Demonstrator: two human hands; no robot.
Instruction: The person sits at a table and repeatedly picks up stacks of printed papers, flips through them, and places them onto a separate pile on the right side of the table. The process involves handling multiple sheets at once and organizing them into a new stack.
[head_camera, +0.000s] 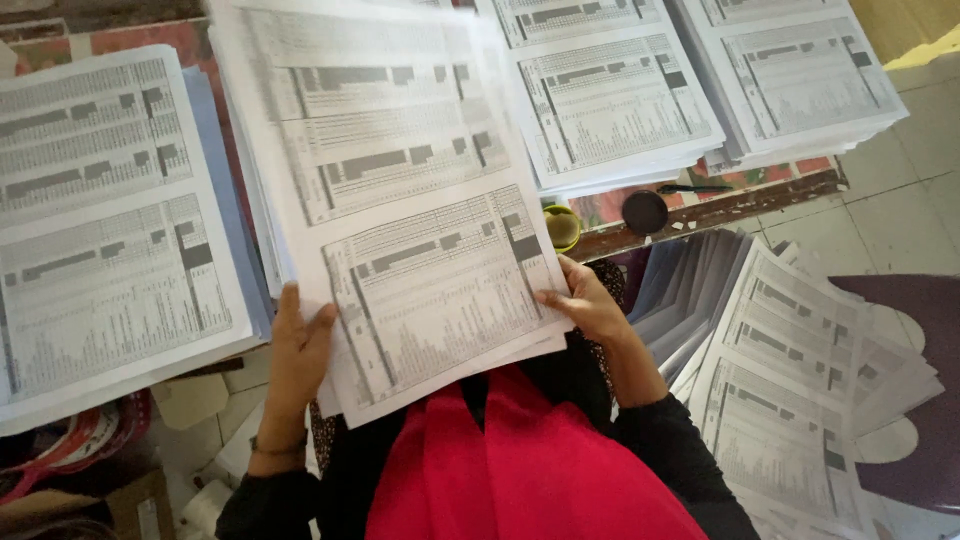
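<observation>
Both hands, L (297, 352) & R (583, 303), closed on edges of printed-table sheet bundle (400, 200) at frame centre above desk (700, 208); collating step, prob. next needs squaring edges.

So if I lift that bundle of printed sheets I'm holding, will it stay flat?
Probably not: the bundle is thin paper held only at its near edge by both hands, so it would likely droop. The sheets look loose and may slide apart.
</observation>
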